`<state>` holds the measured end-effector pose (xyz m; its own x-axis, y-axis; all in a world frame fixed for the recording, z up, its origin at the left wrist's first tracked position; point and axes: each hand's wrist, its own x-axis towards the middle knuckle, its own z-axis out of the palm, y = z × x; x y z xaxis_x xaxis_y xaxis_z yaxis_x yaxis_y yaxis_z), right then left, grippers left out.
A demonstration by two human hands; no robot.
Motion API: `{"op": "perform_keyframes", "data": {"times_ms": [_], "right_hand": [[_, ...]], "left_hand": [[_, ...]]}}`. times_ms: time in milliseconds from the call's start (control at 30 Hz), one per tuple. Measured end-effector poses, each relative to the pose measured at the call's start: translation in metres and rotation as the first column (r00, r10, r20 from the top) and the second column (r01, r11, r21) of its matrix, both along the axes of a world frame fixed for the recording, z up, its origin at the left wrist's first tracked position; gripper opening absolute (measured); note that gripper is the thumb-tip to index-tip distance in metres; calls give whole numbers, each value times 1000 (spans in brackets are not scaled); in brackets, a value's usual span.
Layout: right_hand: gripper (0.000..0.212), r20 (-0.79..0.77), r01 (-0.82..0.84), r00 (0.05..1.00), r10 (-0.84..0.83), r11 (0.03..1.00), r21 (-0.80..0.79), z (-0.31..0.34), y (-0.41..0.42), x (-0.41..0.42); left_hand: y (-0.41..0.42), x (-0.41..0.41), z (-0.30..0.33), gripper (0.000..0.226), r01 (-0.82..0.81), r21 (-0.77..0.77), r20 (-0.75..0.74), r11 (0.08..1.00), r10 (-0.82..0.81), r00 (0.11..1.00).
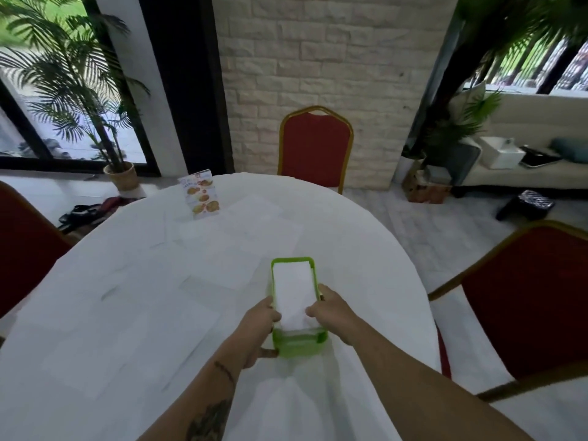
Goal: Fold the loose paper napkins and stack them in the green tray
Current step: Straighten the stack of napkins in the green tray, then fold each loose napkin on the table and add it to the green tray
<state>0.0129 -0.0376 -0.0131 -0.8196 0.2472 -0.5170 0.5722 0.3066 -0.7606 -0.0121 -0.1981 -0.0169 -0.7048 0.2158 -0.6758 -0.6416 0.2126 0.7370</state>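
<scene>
Both hands meet at the green tray (298, 343) near the table's (127, 297) front edge. The left hand (259, 327) grips the tray's near left corner, fingers curled. The right hand (331, 308) pinches the folded napkins (292, 289) stacked inside. Loose napkins (219, 270) lie flat beyond, by a menu card (200, 194).

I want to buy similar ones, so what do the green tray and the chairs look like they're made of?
Green tray: probably plastic, going by its bright uniform colour, slightly translucent wall and rounded moulded corners. Chair: red padded upholstery, likely fabric, in a gold-painted frame, probably metal.
</scene>
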Motion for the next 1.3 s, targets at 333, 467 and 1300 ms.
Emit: {"op": "perform_keyframes", "data": {"times_ms": [333, 467, 1300], "right_hand": [[68, -156, -215, 938, 309, 874, 437, 12, -7, -30], [61, -231, -345, 847, 479, 826, 446, 20, -48, -39], [43, 86, -100, 994, 73, 925, 367, -68, -206, 31]], "left_hand": [[-32, 4, -8, 46, -127, -252, -327, 959, 39, 944], [-73, 12, -13, 43, -255, -359, -403, 898, 97, 910], [-227, 66, -91, 69, 332, -834, -256, 440, -843, 473]]}}
